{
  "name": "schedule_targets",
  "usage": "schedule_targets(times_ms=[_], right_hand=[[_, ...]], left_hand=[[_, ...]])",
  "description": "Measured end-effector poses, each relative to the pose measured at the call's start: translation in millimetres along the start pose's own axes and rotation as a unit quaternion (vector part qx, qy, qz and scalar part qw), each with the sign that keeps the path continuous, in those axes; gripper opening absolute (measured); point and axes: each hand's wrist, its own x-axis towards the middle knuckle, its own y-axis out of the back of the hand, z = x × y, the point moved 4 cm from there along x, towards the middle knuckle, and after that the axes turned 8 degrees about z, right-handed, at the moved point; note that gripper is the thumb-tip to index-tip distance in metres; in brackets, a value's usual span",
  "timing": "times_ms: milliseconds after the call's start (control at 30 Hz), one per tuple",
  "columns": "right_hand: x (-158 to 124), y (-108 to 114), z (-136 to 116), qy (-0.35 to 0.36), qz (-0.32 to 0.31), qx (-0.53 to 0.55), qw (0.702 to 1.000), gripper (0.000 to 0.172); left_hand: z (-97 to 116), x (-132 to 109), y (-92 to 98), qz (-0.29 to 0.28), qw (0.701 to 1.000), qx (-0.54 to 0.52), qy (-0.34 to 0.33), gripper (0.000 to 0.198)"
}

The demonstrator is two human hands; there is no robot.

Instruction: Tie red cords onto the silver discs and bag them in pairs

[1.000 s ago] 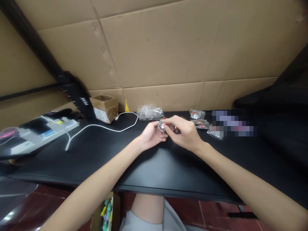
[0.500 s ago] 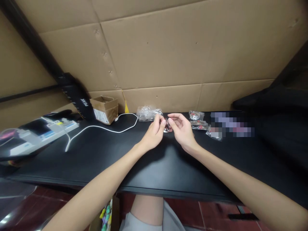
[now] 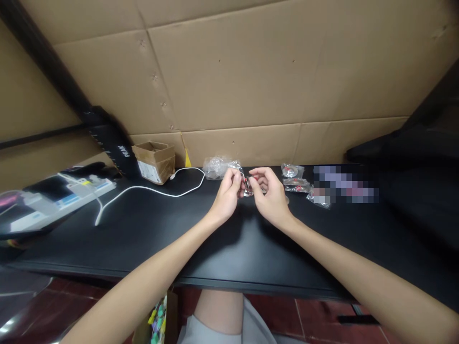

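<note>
My left hand (image 3: 227,197) and my right hand (image 3: 269,193) meet over the back of a black desk (image 3: 150,224). Both pinch one small clear plastic packet (image 3: 246,185) with a shiny metal piece and red bits inside, fingers curled round its two ends. Just behind the left hand lies a crumpled clear bag (image 3: 219,166). To the right of the right hand lie three similar small packets (image 3: 297,182).
A small open cardboard box (image 3: 155,161) stands at the back left, a white cable (image 3: 150,190) snaking from it. A white power strip (image 3: 57,200) lies far left beside a black leaning bar (image 3: 107,138). Cardboard sheets (image 3: 251,71) wall the desk's back. A dark object (image 3: 412,153) fills the right.
The hands have shifted slightly toward the back of the desk. The right hand moved off the top of the packet to its right end, and both hands now pinch it between them.
</note>
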Motion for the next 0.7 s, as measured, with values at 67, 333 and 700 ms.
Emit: schedule_targets(times_ms=[67, 333, 700], right_hand=[[1, -1, 14, -0.039, 0.008, 0.005, 0.999, 0.018], [8, 2, -4, -0.076, 0.035, 0.12, 0.989, 0.02], [19, 11, -30, -0.065, 0.033, 0.199, 0.977, 0.022]], left_hand=[[10, -2, 0.0, 0.012, 0.999, 0.015, -0.041, 0.029], [17, -4, 4.9, 0.033, 0.984, 0.127, -0.117, 0.028], [-20, 1, 4.0, -0.033, 0.981, 0.187, -0.037, 0.027]])
